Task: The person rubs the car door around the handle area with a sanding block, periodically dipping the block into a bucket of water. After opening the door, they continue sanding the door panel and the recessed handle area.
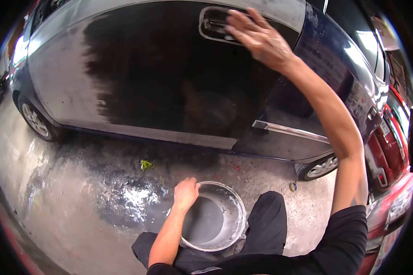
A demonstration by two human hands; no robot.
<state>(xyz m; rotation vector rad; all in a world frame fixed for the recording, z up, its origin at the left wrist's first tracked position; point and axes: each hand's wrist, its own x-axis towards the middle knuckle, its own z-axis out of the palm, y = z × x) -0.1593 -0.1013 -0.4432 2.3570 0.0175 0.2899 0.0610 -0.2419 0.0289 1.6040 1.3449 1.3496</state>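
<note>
My left hand (186, 193) is closed over the left rim of a round bucket (238, 208), which stands between my knees with grey, cloudy water (205, 222) in it. My right hand (261, 39) is raised to the upper right of a car door (151, 64), its fingers spread and slightly blurred, with nothing visible in them. Just beside its fingertips is the door handle recess (212, 23), framed by a pale outline. Dark and wet-looking in the middle, the door turns dull grey toward its left side and lower edge. What lies under my right palm is hidden.
On the wet concrete floor (78, 183) lies a crumpled yellow-green scrap (146, 165). A small round object (293, 186) sits near the rear wheel (321, 167). The front wheel (34, 120) is at far left. A red vehicle (390, 151) stands at the right.
</note>
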